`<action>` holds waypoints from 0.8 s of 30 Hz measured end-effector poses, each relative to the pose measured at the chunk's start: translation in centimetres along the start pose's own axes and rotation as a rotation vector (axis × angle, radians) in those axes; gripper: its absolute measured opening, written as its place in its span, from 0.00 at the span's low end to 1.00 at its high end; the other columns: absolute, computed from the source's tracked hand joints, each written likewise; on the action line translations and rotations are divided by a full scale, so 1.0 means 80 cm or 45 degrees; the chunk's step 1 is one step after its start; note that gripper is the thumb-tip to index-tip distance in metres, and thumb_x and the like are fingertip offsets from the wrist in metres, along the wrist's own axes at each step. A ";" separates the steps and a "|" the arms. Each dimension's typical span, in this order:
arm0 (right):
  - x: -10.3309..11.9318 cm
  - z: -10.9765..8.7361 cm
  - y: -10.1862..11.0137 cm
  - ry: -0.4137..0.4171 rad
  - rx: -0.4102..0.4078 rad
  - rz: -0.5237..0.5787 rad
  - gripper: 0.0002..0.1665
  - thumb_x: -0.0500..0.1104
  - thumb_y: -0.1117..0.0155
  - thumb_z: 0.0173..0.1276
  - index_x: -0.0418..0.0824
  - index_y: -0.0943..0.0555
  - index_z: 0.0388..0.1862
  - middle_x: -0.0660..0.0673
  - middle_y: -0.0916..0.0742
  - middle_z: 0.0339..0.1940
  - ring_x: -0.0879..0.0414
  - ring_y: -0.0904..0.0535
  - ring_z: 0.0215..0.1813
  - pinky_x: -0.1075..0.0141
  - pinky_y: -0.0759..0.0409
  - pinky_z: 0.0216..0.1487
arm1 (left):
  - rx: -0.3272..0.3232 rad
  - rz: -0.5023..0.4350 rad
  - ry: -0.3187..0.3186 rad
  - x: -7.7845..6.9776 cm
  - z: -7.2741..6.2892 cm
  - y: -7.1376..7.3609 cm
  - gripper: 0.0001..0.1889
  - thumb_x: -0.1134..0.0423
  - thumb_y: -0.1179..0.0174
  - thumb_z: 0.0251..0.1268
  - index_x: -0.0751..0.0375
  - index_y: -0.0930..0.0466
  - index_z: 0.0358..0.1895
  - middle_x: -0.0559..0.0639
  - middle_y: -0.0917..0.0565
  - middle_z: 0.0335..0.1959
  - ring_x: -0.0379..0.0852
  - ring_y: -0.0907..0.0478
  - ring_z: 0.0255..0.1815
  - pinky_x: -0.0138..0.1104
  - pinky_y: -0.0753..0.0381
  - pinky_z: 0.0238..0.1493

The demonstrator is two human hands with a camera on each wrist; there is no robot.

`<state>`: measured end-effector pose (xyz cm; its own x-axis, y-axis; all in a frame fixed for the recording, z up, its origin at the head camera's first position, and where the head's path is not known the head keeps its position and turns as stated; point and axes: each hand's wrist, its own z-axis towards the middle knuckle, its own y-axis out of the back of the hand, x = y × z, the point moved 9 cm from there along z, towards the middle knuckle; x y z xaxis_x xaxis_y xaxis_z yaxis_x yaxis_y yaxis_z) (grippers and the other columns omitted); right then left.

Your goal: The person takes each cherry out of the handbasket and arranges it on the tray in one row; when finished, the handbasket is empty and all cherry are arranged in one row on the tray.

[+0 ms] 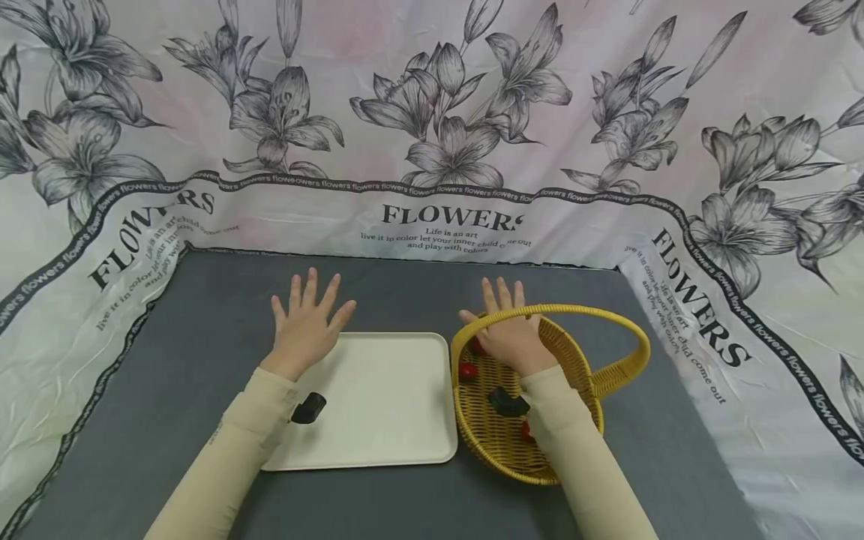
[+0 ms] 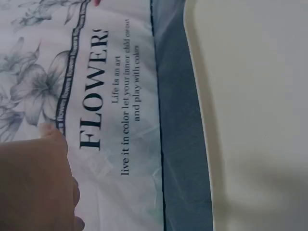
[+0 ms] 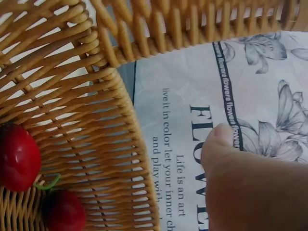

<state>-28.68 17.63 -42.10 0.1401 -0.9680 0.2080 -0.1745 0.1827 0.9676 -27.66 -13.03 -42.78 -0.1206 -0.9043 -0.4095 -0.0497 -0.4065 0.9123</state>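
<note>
In the head view my left hand [image 1: 302, 335], fingers spread, is over the far left corner of a cream rectangular tray [image 1: 385, 405], holding nothing. My right hand [image 1: 516, 341], also with spread fingers and holding nothing, is over a yellow wicker basket [image 1: 499, 461]. The basket's arched handle [image 1: 574, 309] crosses in front of that hand. Small glossy red fruits [image 1: 468, 370] lie inside the basket, partly covered by my right hand and sleeve. Up close in the right wrist view, a red fruit [image 3: 19, 158] shows near a thin green stem [image 3: 48, 183].
Tray and basket stand side by side on a dark grey tabletop [image 1: 202, 315]. White cloth [image 1: 445, 217] printed with flowers and lettering rises behind and along both sides. Each sleeve has a small black device [image 1: 309, 409] at the wrist.
</note>
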 end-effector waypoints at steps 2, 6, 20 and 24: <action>-0.003 -0.005 0.002 0.021 -0.012 0.012 0.48 0.70 0.63 0.72 0.49 0.63 0.79 0.38 0.55 0.79 0.36 0.69 0.78 0.24 0.59 0.65 | 0.041 -0.076 -0.019 0.007 -0.007 0.000 0.39 0.34 0.70 0.72 0.51 0.62 0.78 0.61 0.70 0.77 0.64 0.78 0.76 0.69 0.71 0.68; -0.006 -0.019 0.009 0.159 -0.117 -0.020 0.40 0.60 0.47 0.71 0.42 0.42 0.75 0.36 0.38 0.75 0.35 0.44 0.74 0.33 0.39 0.65 | 0.184 -0.305 -0.043 0.036 -0.034 -0.008 0.39 0.38 0.65 0.74 0.57 0.61 0.78 0.70 0.62 0.76 0.72 0.65 0.75 0.71 0.55 0.66; -0.055 -0.050 -0.023 0.308 -0.038 -0.139 0.25 0.44 0.35 0.66 0.33 0.23 0.59 0.36 0.17 0.47 0.45 0.18 0.44 0.53 0.18 0.45 | 0.030 -0.336 -0.038 0.129 -0.114 -0.050 0.32 0.49 0.55 0.75 0.69 0.43 0.71 0.74 0.44 0.71 0.77 0.54 0.71 0.71 0.52 0.64; -0.055 -0.045 -0.027 0.339 -0.040 -0.142 0.23 0.42 0.34 0.65 0.35 0.21 0.57 0.38 0.16 0.44 0.46 0.19 0.44 0.54 0.18 0.44 | 0.009 -0.367 -0.073 0.133 -0.118 -0.055 0.28 0.53 0.56 0.76 0.66 0.42 0.72 0.71 0.43 0.72 0.74 0.58 0.73 0.70 0.60 0.66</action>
<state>-25.39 22.13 -44.59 0.4085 -0.9039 0.1265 -0.1136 0.0871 0.9897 -19.37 -22.08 -51.17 -0.1562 -0.7425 -0.6514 -0.0972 -0.6447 0.7582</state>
